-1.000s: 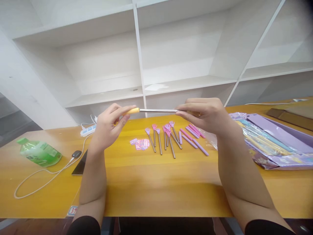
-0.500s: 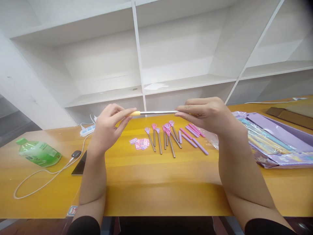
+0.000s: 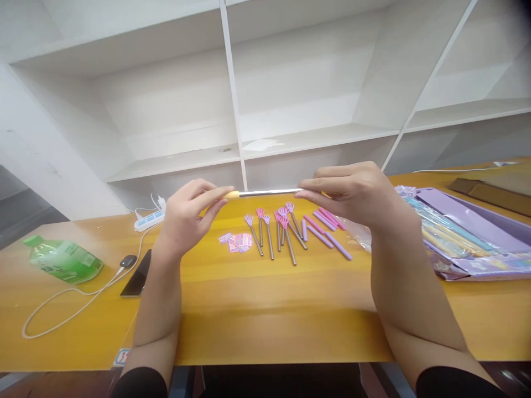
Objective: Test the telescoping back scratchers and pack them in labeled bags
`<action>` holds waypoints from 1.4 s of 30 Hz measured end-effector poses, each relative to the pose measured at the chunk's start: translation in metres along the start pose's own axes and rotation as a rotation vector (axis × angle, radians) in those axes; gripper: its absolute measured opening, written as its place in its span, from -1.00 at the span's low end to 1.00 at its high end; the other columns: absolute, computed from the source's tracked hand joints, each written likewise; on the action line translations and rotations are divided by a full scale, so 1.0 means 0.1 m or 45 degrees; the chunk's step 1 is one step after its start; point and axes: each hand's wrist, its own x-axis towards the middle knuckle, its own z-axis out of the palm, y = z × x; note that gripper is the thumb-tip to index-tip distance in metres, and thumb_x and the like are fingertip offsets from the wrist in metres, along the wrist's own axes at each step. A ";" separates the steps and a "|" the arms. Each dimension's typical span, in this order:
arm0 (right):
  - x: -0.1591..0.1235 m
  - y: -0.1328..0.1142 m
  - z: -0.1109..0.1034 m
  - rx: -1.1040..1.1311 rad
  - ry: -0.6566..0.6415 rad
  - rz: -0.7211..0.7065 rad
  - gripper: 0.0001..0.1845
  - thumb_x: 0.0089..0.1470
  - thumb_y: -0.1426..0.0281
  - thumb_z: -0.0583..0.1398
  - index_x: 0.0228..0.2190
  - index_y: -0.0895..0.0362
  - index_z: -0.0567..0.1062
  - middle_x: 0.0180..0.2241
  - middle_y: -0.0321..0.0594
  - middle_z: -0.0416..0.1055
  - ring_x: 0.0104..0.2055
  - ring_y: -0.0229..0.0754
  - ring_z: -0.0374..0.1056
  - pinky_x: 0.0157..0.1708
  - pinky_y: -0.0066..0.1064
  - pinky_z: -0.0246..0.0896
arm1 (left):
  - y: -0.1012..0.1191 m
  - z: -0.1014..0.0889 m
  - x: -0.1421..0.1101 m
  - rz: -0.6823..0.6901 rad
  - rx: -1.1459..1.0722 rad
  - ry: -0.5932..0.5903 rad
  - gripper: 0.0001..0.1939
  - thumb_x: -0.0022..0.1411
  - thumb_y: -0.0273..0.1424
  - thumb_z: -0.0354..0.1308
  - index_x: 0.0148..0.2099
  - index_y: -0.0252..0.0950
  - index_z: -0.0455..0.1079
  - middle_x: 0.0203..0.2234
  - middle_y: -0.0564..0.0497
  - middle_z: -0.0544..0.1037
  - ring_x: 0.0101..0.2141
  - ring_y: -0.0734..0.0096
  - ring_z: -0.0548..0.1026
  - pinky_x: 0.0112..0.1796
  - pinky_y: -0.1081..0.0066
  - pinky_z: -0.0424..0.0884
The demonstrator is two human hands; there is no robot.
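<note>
Level in the air between my hands is a thin back scratcher (image 3: 269, 193) with a silver rod and a yellow end. My left hand (image 3: 189, 213) pinches the yellow end, and my right hand (image 3: 352, 193) grips the other end, which its fingers hide. Below on the table lie several back scratchers (image 3: 270, 240) with pink or purple hand-shaped heads and metal rods. Pink and purple tubes (image 3: 339, 246) are scattered to their right. Small printed cards (image 3: 239, 243) sit in a pile to their left.
On the left are a green bottle (image 3: 66, 260) on its side, a white cable, a phone (image 3: 136, 275) and a power strip (image 3: 148, 220). An open purple box (image 3: 460, 210) with wrapped sticks stands right, beside brown cardboard (image 3: 493, 196). White shelving (image 3: 307, 83) rises behind the table.
Both hands keep their hold on the back scratcher, almost still. The view has shifted very slightly; nothing on the table has moved.
</note>
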 end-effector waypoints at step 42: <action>0.08 -0.23 0.16 -0.076 -0.005 -0.033 -0.58 0.51 0.14 0.20 -0.32 0.05 0.69 -0.53 -0.35 0.49 -0.53 -0.35 0.25 -0.51 -0.39 -0.08 | 0.14 0.15 0.01 0.031 -0.007 -0.066 -0.79 0.54 -0.44 0.25 0.12 -0.19 0.65 -0.28 0.02 0.74 -0.36 0.39 0.57 -0.33 0.35 0.44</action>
